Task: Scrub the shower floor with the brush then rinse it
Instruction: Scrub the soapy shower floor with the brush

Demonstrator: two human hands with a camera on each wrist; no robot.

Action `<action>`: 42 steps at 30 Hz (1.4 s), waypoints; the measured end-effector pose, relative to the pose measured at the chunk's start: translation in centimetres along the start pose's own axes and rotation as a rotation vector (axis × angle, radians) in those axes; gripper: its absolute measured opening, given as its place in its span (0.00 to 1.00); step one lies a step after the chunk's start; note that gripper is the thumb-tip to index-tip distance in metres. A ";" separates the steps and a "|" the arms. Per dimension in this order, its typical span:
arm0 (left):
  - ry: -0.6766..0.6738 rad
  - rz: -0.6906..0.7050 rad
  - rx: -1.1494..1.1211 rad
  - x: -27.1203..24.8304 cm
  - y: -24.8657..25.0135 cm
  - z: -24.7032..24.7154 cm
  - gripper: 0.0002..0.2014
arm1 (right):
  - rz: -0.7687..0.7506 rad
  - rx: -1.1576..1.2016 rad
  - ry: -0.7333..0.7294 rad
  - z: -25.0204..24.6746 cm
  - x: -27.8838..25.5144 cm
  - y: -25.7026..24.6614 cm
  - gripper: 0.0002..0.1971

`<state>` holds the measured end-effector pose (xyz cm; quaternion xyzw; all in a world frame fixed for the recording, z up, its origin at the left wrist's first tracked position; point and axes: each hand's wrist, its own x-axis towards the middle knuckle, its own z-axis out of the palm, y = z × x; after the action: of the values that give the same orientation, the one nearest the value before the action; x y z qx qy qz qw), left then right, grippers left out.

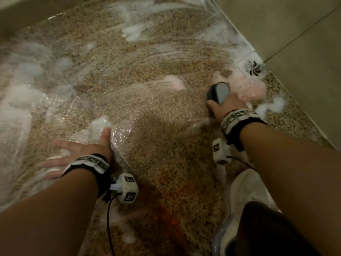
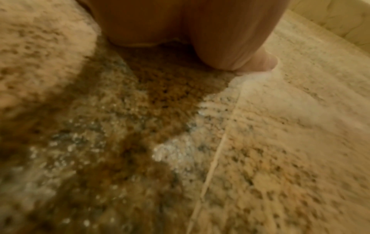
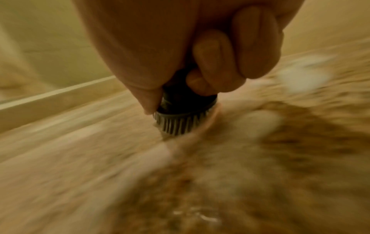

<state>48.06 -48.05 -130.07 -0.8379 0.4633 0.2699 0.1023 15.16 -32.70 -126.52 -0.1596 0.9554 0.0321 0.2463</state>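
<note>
The speckled granite shower floor (image 1: 147, 89) is wet and streaked with white foam (image 1: 136, 30). My right hand (image 1: 226, 106) grips a dark scrub brush (image 1: 218, 92) with a grey top, close to the floor drain (image 1: 253, 66). In the right wrist view my fingers (image 3: 216, 63) curl round the brush (image 3: 180, 114), whose bristles press on the floor; that view is motion-blurred. My left hand (image 1: 77, 154) lies flat, fingers spread, on the wet floor at the lower left. In the left wrist view the palm (image 2: 180, 28) rests on the foamy tile (image 2: 260, 142).
A tiled wall (image 1: 295, 43) rises on the right behind the drain, with a white edge strip along its base. My white shoe (image 1: 245, 196) and dark trouser leg stand at the lower right. A reddish stain (image 1: 171, 215) marks the floor near the bottom.
</note>
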 end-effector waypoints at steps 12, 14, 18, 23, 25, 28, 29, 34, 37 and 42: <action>0.001 -0.015 0.024 1.1 -0.2 0.3 0.81 | -0.063 -0.060 -0.043 -0.3 0.1 3.6 0.41; -0.009 -0.026 0.051 3.1 0.0 1.5 0.84 | 0.033 -0.035 -0.030 -0.6 0.5 3.6 0.42; -0.110 0.118 0.128 -0.8 3.3 3.4 0.68 | -0.235 -0.001 -0.088 3.0 -3.3 0.4 0.41; -0.321 0.242 0.193 -6.5 10.3 7.0 0.72 | -0.313 -0.063 -0.102 3.4 -2.9 2.3 0.37; -0.307 0.174 0.162 -5.2 11.0 8.5 0.83 | -0.186 -0.027 -0.033 1.2 0.6 4.8 0.39; -0.304 0.091 0.091 -3.6 11.2 10.0 0.91 | 0.037 -0.019 0.014 -1.7 4.0 7.2 0.40; -0.307 0.062 0.073 -4.1 11.4 9.6 0.92 | 0.046 -0.022 0.020 -1.8 4.0 6.8 0.40; -0.182 0.063 -0.045 -4.6 10.6 10.0 0.92 | -0.432 -0.152 -0.134 2.9 -2.2 3.3 0.40; -0.135 0.065 -0.113 -3.9 10.3 10.9 0.92 | -0.442 -0.189 -0.115 1.5 0.6 5.2 0.40; -0.131 0.056 -0.170 -3.4 10.5 11.6 0.94 | -0.010 -0.086 0.002 -3.4 6.7 8.0 0.40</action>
<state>33.74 -46.50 -137.05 -0.8109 0.4541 0.3652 0.0532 5.48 -27.51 -126.94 -0.1747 0.9526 0.0719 0.2386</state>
